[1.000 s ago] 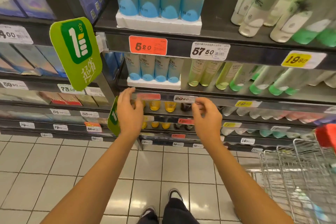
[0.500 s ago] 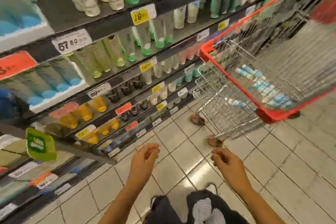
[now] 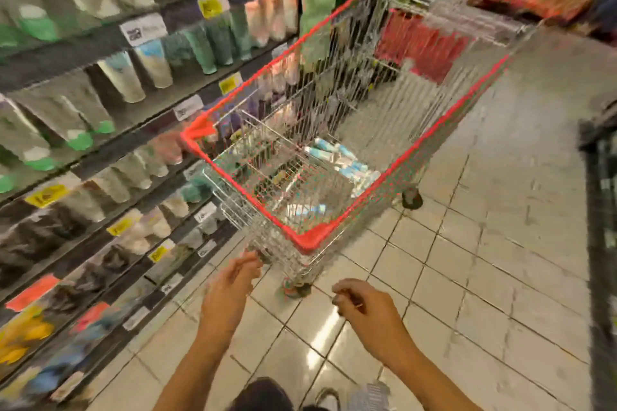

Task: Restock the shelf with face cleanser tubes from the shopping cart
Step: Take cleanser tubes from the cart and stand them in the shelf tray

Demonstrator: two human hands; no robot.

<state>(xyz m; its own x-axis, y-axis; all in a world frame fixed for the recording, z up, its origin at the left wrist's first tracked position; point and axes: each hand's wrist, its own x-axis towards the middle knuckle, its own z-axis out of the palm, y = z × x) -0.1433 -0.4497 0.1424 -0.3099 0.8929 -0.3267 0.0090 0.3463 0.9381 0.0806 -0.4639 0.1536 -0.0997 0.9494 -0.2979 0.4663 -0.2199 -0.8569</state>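
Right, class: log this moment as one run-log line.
left hand: empty, near shopping cart corner | right hand: empty, loosely curled | cleanser tubes: lying in shopping cart | shelf: left of shopping cart

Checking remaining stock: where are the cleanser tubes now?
Head view, centre: the blue-and-white tubes lie in the bottom of the red-rimmed cart, right of the shelves.
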